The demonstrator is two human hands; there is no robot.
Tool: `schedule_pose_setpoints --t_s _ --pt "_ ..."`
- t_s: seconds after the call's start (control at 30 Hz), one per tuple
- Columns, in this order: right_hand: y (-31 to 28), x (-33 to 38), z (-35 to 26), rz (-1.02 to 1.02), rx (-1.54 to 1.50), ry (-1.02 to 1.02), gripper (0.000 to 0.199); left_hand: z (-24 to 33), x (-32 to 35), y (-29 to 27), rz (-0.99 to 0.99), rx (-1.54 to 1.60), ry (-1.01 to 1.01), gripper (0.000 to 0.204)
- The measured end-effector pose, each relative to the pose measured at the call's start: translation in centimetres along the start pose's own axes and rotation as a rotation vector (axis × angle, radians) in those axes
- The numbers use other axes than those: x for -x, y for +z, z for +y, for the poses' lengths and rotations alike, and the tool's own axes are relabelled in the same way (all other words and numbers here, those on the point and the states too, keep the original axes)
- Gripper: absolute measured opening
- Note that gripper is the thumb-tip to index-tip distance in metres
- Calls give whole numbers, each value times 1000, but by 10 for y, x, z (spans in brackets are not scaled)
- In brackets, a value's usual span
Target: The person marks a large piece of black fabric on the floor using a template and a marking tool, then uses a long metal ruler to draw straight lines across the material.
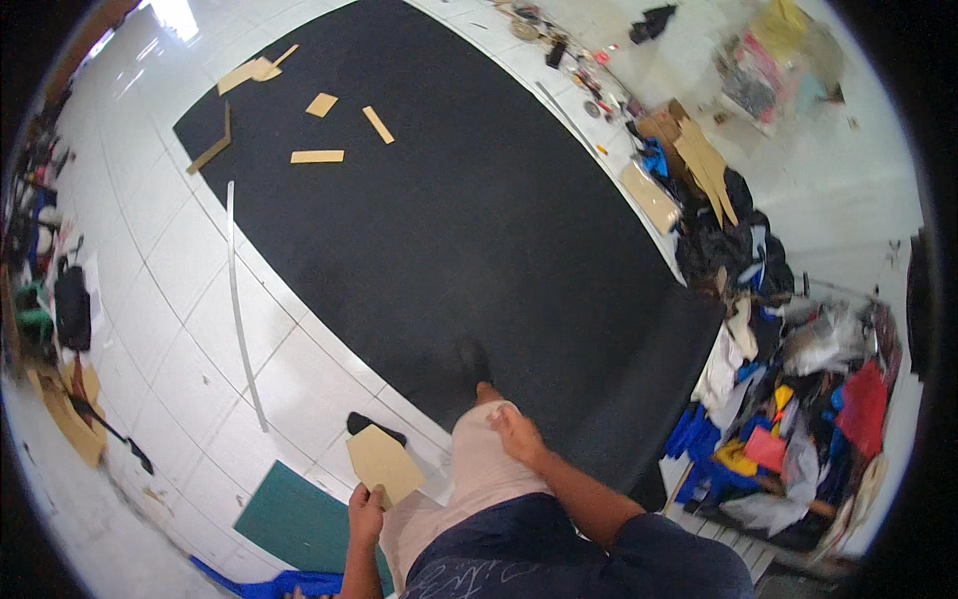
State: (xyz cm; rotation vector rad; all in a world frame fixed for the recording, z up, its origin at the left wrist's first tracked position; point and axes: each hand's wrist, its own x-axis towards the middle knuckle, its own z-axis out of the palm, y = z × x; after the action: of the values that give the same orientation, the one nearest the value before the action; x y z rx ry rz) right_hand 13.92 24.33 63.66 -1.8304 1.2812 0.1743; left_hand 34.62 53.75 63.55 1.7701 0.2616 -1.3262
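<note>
My left hand (368, 507) is closed on the lower edge of a tan cardboard pattern piece (384, 465) with angled corners, held in front of my left side. My right hand (517, 435) rests by my knee against the light trousers, fingers loosely bent and apart, with no object visible in it. A large black sheet of material (439, 230) is spread across the tiled floor. On its far left part lie several tan card pieces, among them a strip (317, 157), a small diamond-like piece (321, 105) and another strip (378, 125).
A long metal ruler (237, 299) lies on the white tiles left of the sheet. Nearer me is a green cutting mat (299, 519). Heaped scraps and bags (788, 429) line the right side. Small tools (569, 60) lie along the sheet's far right edge.
</note>
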Motion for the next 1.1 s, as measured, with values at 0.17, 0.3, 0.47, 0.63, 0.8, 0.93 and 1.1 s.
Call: schedule_pose_setpoints --t_s 0.17,0.3,0.47,0.63,0.8,0.93,1.1 --pt "92 95 -72 -149 -221 72 32 29 8 -72 -210 -13 -18 23" --pt "125 127 -95 9 -321 43 38 21 -2 -104 -342 -266 3 23" --pt "155 164 -88 -79 -547 180 42 20 12 -96 -484 -457 25 26" --pt "202 206 -68 23 -589 194 36 10 22 -86 -605 -553 31 28" --pt "249 248 -39 136 -702 240 29 -22 5 -92 -696 -800 68 27" --pt "271 252 -35 225 -746 270 26 -22 -31 -96 -792 -1050 377 34" --pt "276 200 -7 342 -832 516 20 -21 -95 -103 -518 -858 323 37"
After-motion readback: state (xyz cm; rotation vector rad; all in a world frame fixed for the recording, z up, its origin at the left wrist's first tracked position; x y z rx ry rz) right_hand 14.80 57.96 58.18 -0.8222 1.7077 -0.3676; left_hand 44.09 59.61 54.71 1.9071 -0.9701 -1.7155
